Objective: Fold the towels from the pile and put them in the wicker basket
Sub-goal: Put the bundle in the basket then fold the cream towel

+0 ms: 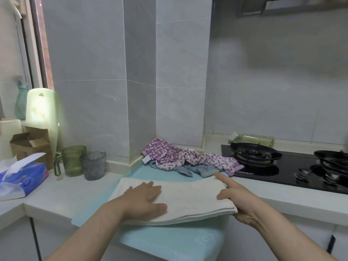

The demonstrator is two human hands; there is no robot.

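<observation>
- Head view: the left hand point(145, 198) lies flat, fingers straight, palm down on the folded cream towel point(188, 200).
- At its right edge the right hand point(239, 202) pinches the cloth, thumb on top, index finger stretched forward.
- This cream towel rests on a teal mat point(169, 240); the towel pile point(188, 159) sits behind, by the wall corner.

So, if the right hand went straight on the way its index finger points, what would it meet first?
Probably the blue-grey cloth at the pile's front, just past the fingertip of the right hand; the purple patterned towel lies behind it. Depth unclear.
</observation>
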